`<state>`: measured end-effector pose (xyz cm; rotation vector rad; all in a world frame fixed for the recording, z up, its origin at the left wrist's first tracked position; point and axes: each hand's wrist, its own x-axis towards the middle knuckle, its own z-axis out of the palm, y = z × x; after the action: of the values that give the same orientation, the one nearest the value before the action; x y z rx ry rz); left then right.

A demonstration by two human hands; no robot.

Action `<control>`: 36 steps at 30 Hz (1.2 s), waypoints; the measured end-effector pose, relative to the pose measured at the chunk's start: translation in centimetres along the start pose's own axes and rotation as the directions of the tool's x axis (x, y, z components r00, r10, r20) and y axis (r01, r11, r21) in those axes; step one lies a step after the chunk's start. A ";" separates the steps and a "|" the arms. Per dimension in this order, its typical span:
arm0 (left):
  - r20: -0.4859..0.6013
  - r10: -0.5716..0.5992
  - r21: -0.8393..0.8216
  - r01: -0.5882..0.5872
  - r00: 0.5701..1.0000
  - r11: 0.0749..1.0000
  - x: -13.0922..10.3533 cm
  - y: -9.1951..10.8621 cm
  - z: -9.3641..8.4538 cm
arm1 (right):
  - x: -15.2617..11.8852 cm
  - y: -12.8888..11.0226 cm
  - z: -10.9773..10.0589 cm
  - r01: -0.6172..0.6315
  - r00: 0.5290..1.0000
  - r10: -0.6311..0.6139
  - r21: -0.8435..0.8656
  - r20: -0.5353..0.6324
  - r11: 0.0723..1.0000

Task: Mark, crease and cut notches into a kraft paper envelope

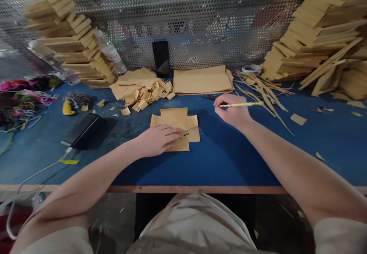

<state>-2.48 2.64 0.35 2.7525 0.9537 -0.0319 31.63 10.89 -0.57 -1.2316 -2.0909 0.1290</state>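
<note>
A cross-shaped piece of brown paper board (174, 113) with its corners cut out lies on the blue tabletop in front of me. Across it rests a clear ruler (196, 131), its end sticking out past the right flap. My left hand (157, 138) lies flat on the board, fingers stretched over part of the ruler and hiding it. To the upper right, above the table, my right hand (231, 110) is closed around a yellow pencil (249, 104) held nearly level. The pencil is apart from the board.
Brown board stacks (83, 51) (312, 32) rise at left and right. Behind the work lie small scraps (147, 95), flat sheets (203, 80), a phone (161, 59) and thin strips (266, 91). A black box (84, 131) with a cable sits left, and a perforated metal screen (200, 20) stands behind.
</note>
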 end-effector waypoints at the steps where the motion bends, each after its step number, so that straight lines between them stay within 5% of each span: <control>1: 0.001 -0.003 0.006 0.003 1.000 1.000 0.0 0.1 0.1 | -0.1 -0.3 0.1 0.030 0.999 -0.030 0.008 0.024 1.000; 5: -0.010 -0.044 0.015 0.044 0.999 0.999 0.0 0.3 -0.4 | -0.3 -1.0 0.5 0.114 0.985 -0.115 0.015 0.125 0.993; 8: -0.096 -0.209 0.025 0.212 0.973 0.977 -0.4 -0.3 -1.6 | -0.5 -1.1 0.7 0.153 0.972 -0.152 0.007 0.181 0.988; 12: -0.256 -0.542 0.010 0.563 0.800 0.826 -1.4 -2.3 -3.2 | -0.6 -1.0 1.1 0.201 0.955 -0.196 -0.002 0.223 0.979; 15: -0.204 -0.655 -0.030 0.664 0.728 0.747 -2.0 -3.7 -3.8 | -0.5 -1.0 1.5 0.263 0.938 -0.258 0.008 0.233 0.965; 21: -0.068 -0.653 -0.060 0.650 0.754 0.757 -1.9 -3.8 -3.3 | -0.7 -2.1 2.2 0.447 0.854 -0.451 0.076 0.261 0.891; 27: -0.039 -0.603 -0.112 0.596 0.797 0.795 -1.9 -3.5 -3.0 | -1.4 -3.9 3.5 0.627 0.708 -0.623 0.108 0.333 0.771; 36: -0.087 -0.636 -0.184 0.615 0.766 0.766 -1.9 -4.4 -2.7 | -1.4 -4.6 3.3 0.768 0.605 -0.714 -0.022 0.351 0.640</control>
<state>-6.83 5.47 2.21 2.1965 1.8047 0.1243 26.67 8.11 -1.87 -0.3149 -2.7810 -0.2696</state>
